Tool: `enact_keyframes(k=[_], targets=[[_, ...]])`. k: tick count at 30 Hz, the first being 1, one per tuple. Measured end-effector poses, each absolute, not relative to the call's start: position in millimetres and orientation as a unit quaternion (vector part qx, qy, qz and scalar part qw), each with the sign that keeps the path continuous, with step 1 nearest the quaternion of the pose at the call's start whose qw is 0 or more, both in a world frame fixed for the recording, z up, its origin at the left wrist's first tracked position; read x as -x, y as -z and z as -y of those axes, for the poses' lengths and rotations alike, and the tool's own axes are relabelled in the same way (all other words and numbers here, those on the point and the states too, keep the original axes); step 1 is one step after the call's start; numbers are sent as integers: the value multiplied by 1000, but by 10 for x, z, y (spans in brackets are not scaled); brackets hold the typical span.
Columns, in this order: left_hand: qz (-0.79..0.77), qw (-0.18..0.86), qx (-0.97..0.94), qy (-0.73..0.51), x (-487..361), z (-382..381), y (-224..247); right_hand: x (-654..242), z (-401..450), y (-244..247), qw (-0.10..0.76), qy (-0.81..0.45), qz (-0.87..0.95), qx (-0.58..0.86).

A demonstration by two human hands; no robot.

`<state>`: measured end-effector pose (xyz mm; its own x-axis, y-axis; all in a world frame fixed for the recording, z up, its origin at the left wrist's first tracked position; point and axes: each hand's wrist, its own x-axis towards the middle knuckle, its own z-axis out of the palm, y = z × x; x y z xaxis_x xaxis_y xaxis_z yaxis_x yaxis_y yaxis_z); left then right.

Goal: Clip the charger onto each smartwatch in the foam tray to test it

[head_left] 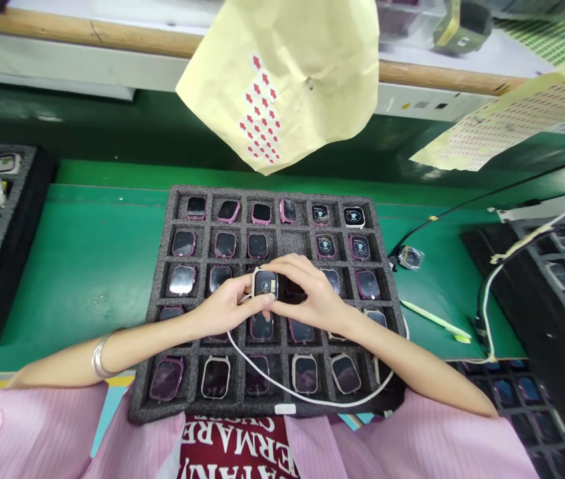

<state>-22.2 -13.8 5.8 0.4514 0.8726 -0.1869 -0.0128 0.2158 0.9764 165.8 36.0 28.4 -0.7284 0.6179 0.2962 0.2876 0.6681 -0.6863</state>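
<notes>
Between my two hands, over the middle of a dark foam tray (pixel 275 350), is a smartwatch body (pixel 265 283) with a pale case and a lit screen. My left hand (pixel 235 299) grips its left side and lower edge. Fingers of my right hand (pixel 307 289) close on its top and lower right corner. A small yellowish sticker shows on the screen. From near the watch a white cable (pixel 282 386) loops down across the tray and up its right side; its end at the watch is hidden by my left fingers. Watches with purple or pale cases fill most compartments.
A light green pen (pixel 436 321) and a plastic-wrapped watch (pixel 410 257) lie right of the tray. More foam trays stand left (pixel 37 179) and right (pixel 506 266). A yellow sheet with red arrow stickers (pixel 292 80) hangs from the shelf above.
</notes>
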Motion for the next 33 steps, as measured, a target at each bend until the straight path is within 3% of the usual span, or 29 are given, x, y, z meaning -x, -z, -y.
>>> enact_keyframes(k=[4, 9, 13, 18, 25, 33], targets=[[-390, 673, -528, -341, 232, 115, -78, -1683, -434, -337, 258, -377, 855, 248], [-308, 744, -505, -312, 297, 127, -146, -1721, -474, -336, 275, -548, 763, 204], [-295, 763, -485, -309, 317, 147, -143, -1700, -469, -262, 319, -578, 725, 195], [-343, 726, -494, -332, 278, 165, -107, -1702, -497, -344, 290, -523, 781, 180], [-411, 659, -526, -346, 211, 178, -79, -1681, -337, -331, 247, -291, 891, 245], [-391, 693, -512, -323, 232, 184, -77, -1723, -458, -454, 264, -294, 888, 235]])
